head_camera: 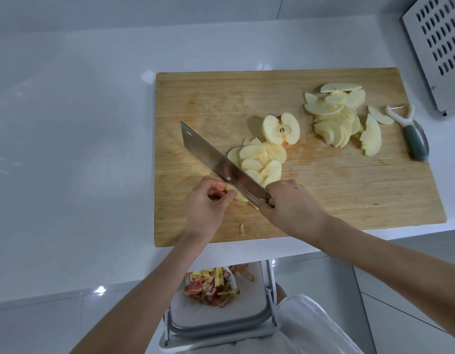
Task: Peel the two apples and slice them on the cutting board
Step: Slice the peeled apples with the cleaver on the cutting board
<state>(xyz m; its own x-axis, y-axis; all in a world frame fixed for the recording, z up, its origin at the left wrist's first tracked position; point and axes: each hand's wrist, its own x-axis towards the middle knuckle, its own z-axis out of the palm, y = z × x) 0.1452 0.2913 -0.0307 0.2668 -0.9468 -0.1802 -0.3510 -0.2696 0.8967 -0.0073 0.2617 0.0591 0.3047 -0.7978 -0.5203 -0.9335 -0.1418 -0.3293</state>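
R hand [290,203] gripped cleaver [216,159] handle fully; L hand [208,203] pinched apple piece [238,195] at board [349,187] near-left, fingers curled prob. to clear blade. Uncut half [281,129] sat mid-board; slices [336,118] heaped far right, freeing cutting room.

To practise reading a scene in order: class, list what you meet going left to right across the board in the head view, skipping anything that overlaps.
Left hand → apple half → far slices → peeler.

Glossy white countertop [67,129] meets white wall [144,8]; pale tiled floor [42,328] below.
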